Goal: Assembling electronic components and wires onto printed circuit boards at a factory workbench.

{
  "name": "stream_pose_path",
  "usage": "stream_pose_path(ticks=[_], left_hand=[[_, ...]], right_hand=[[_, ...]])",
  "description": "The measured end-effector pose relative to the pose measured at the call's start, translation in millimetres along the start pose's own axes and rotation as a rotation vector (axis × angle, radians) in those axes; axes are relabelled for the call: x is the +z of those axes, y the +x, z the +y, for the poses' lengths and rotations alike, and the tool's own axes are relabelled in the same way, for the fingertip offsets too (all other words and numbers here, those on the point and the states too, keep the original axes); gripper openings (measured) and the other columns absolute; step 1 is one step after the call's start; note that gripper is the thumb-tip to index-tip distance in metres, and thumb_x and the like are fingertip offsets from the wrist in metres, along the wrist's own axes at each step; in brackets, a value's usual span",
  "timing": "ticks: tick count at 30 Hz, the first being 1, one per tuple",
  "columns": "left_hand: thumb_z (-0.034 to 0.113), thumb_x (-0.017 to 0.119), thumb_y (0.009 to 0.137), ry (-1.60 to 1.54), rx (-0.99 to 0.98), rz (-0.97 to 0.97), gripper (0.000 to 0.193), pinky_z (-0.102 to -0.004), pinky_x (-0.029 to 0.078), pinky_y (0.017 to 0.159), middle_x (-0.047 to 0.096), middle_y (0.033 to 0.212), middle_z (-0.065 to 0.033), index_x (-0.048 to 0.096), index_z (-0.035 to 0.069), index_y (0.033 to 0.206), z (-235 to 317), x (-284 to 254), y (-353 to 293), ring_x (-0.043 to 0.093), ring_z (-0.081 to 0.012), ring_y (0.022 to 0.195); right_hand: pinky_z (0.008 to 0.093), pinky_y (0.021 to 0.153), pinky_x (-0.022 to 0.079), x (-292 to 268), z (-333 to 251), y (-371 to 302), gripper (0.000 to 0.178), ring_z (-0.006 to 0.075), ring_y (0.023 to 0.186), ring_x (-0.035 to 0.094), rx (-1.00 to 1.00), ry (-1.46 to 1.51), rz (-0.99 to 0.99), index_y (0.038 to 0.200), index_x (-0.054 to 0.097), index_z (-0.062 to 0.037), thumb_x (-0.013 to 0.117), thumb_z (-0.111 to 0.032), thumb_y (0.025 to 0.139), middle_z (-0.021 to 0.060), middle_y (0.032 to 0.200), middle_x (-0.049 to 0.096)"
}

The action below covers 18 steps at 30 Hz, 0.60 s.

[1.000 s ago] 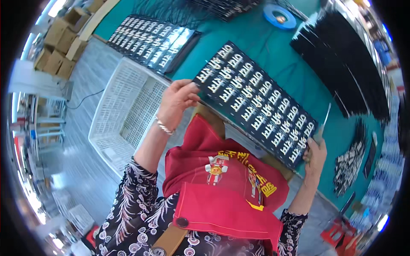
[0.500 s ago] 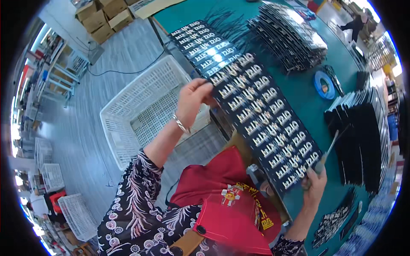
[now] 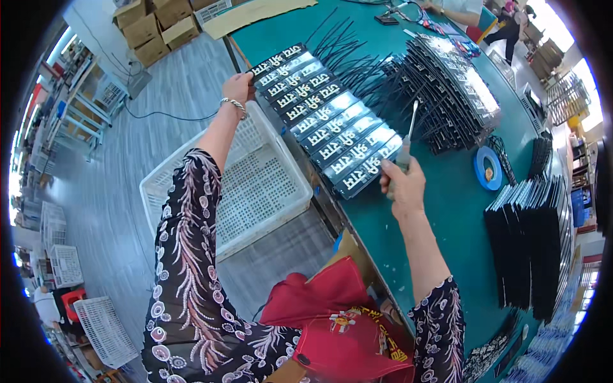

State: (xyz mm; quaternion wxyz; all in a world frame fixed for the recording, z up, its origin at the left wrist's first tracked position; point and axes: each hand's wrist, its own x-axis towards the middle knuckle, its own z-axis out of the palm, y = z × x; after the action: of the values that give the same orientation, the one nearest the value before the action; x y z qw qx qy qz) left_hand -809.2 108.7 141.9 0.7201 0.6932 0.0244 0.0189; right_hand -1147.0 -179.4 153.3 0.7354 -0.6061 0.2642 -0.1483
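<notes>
A long black panel (image 3: 313, 105) with rows of pale cut-out characters lies at the table's left edge, its surface glossy in places. Pinched at its far left corner are the fingers of my left hand (image 3: 239, 88). By the panel's near right corner, my right hand (image 3: 407, 185) is closed around a tool like a screwdriver (image 3: 414, 121), thin metal shaft pointing up and away. Whether the right fingers also grip the panel's corner, I cannot tell. Several black wires (image 3: 341, 48) fan out beyond the panel's right side.
A tall stack of black panels (image 3: 440, 89) stands at the far right of the green table (image 3: 440, 210). Nearer are a blue ring-shaped roll (image 3: 488, 167) and more black stacks (image 3: 530, 242). A white plastic crate (image 3: 255, 172) sits left of the table. Another person's hand (image 3: 434, 7) shows at the back.
Both hands have moved away from me, the left also leftward, the right leftward. The panel they held over the table's near edge now lies further back, over the other panels. The screwdriver stays in my right hand.
</notes>
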Motion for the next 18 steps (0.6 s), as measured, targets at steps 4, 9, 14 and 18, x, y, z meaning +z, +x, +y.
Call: stream_pose_path(ticks=[4,9,14,18], left_hand=[[0.038,0.063,0.090,0.530,0.181,0.186,0.040,-0.0416,0.053,0.073,0.073,0.088,-0.0181,0.072,0.001,0.104,24,27,-88,0.070,-0.0316,0.083],[0.043,0.051,0.093,0.738,0.299,0.207,0.048,-0.0510,0.050,0.083,0.070,0.099,-0.0254,0.068,-0.001,0.098,73,47,-105,0.066,-0.0444,0.096],[0.043,0.048,0.095,0.823,0.301,0.191,0.050,-0.0537,0.050,0.083,0.069,0.097,-0.0273,0.066,-0.004,0.098,87,32,-36,0.064,-0.0477,0.093],[0.032,0.047,0.095,0.993,0.530,0.062,0.039,-0.0538,0.050,0.085,0.065,0.110,-0.0309,0.067,-0.002,0.098,55,12,27,0.063,-0.0460,0.101]], right_hand=[[0.0264,0.046,0.045,-72,-46,-85,0.025,0.0118,0.058,0.058,0.063,-0.083,-0.040,0.101,0.058,-0.0031,0.074,-0.015,0.086,0.0050,0.078,0.063],[0.0263,0.043,0.044,-65,-119,-103,0.024,0.0126,0.054,0.058,0.119,-0.168,0.011,0.095,0.057,-0.0044,0.075,-0.019,0.086,0.0041,0.074,0.060],[0.0281,0.041,0.045,-10,-131,-70,0.036,0.0150,0.054,0.060,0.133,-0.110,0.094,0.104,0.047,0.0003,0.075,-0.014,0.086,0.0073,0.074,0.059],[0.0278,0.040,0.045,14,-126,-54,0.036,0.0146,0.053,0.059,0.081,-0.087,0.131,0.104,0.048,-0.0012,0.075,-0.014,0.085,0.0073,0.074,0.060]])
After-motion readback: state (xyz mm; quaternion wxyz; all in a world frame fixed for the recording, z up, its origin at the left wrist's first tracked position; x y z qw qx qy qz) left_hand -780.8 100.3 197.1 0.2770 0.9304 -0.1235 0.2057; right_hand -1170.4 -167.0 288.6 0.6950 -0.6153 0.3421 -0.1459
